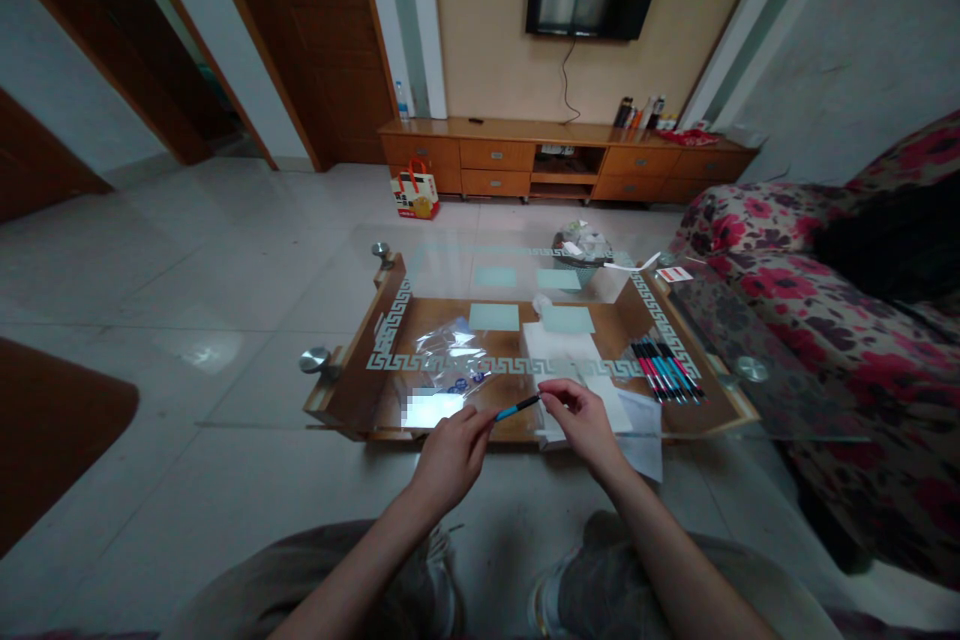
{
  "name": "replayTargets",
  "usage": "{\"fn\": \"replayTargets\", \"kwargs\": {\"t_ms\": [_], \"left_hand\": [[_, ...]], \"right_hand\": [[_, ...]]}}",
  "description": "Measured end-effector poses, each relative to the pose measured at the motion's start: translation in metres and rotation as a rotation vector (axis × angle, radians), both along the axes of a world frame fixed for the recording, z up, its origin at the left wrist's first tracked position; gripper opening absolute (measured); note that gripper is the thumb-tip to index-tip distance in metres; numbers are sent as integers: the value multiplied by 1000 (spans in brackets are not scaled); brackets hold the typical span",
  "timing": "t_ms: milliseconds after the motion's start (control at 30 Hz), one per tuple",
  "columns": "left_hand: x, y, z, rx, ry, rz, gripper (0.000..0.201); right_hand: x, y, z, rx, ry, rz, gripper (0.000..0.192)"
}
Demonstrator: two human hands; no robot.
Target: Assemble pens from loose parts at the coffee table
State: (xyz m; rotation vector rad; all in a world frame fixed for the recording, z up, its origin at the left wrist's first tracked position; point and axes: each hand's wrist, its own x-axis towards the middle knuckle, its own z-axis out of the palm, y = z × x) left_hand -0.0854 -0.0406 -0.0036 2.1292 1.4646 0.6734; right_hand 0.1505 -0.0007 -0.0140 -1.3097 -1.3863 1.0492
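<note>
1. Glass table (360, 390): plastic bag (450, 365) lies left of centre, near the front edge.
2. Paper stack (570, 370) sits right of the bag.
3. Row of pens (667, 370) lies toward the right edge.
4. Bowl (581, 245) stands at the far edge.

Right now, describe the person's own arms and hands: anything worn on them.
The left hand and right hand are bare: no gloves, rings or watch in view. Both forearms are uncovered; no sleeve shows up to the picture's lower edge.
</note>
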Motion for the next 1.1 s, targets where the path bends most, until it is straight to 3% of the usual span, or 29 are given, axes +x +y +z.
{"fn": "replayTargets", "kwargs": {"t_ms": [1100], "left_hand": [[0, 2, 1, -18, -174, 58, 35]], "right_hand": [[-4, -4, 1, -71, -40, 83, 29]]}}
